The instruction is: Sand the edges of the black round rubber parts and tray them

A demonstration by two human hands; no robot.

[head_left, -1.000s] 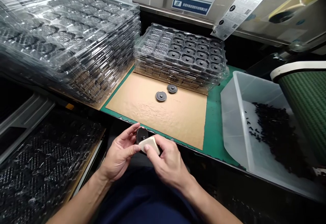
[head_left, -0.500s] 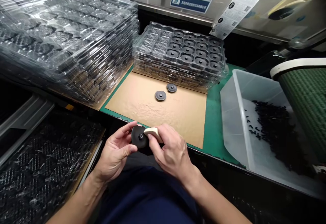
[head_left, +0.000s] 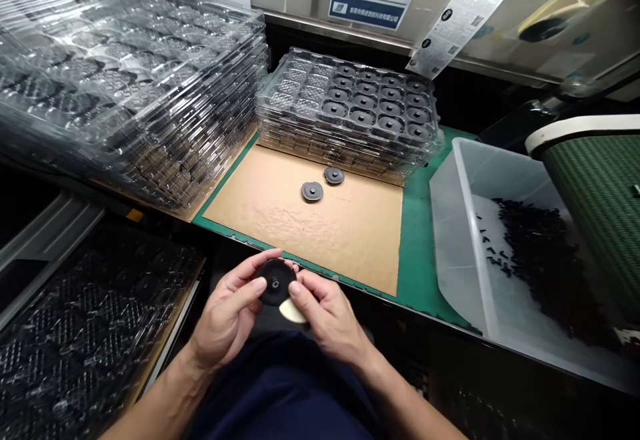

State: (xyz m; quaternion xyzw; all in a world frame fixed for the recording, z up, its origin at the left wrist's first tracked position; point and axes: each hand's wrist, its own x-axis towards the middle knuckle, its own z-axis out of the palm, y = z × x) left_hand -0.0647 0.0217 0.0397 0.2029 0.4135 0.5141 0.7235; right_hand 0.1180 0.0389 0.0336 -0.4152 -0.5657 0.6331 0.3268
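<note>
A black round plastic disc [head_left: 271, 273] with a small raised hub is held in front of my body, its face turned up toward me. My left hand [head_left: 227, 313] grips it by the left edge, thumb on the face and fingers behind. On the other side my right hand [head_left: 327, 317] pinches the disc's right edge with its thumb on the rim. A cream-coloured pad [head_left: 292, 311] also sits in that hand, sticking out below the disc; its other end is hidden by the fingers. Two similar discs, a nearer one [head_left: 313, 192] and a farther one [head_left: 334, 175], lie on the cardboard sheet [head_left: 350, 240].
Stacked clear plastic trays [head_left: 345, 140] holding discs stand behind the cardboard. A taller tray stack [head_left: 200, 107] rises at left. At right sits a translucent bin [head_left: 457, 227] with small black parts [head_left: 537, 247], beside a green conveyor belt [head_left: 600, 180]. More trays [head_left: 75, 333] lie lower left.
The pad in my right hand has swung from the disc's upper right side to below it. My right thumb now presses on the disc's rim, and the left thumb has moved onto its face.
</note>
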